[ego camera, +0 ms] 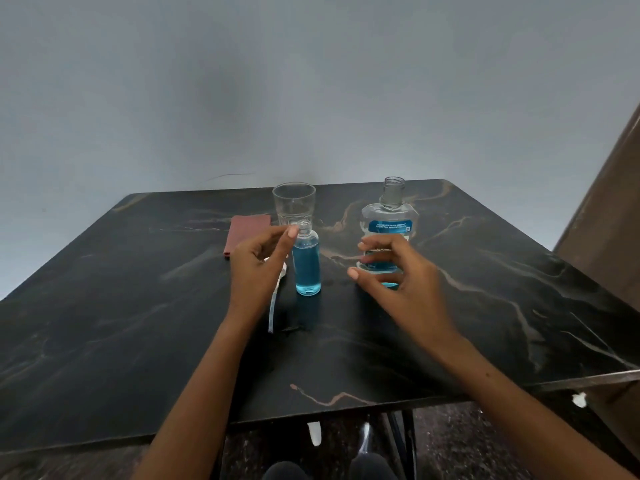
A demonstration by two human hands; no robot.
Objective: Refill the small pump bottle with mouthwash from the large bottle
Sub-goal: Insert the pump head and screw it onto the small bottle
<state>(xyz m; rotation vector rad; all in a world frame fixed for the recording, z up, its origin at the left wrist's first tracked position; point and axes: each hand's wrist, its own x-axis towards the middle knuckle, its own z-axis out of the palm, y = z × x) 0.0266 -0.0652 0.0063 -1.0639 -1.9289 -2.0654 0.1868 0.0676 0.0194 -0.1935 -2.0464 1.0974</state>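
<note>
The small clear bottle (307, 268) stands upright at the table's middle, filled with blue mouthwash almost to its open neck. Its white pump with a long tube (275, 299) lies on the table just left of it, partly hidden by my left hand (258, 268). That hand hovers beside the small bottle with loosely bent fingers, one fingertip close to the neck, and holds nothing. The large mouthwash bottle (389, 216) stands uncapped to the right, with only a little blue liquid at its bottom. My right hand (394, 275) is spread in front of its lower half, without gripping it.
An empty drinking glass (294, 202) stands right behind the small bottle. A folded reddish-brown cloth (246, 233) lies to its left. The dark marbled table (138, 341) ends close to my body, and a brown wall panel (609, 209) rises at the right.
</note>
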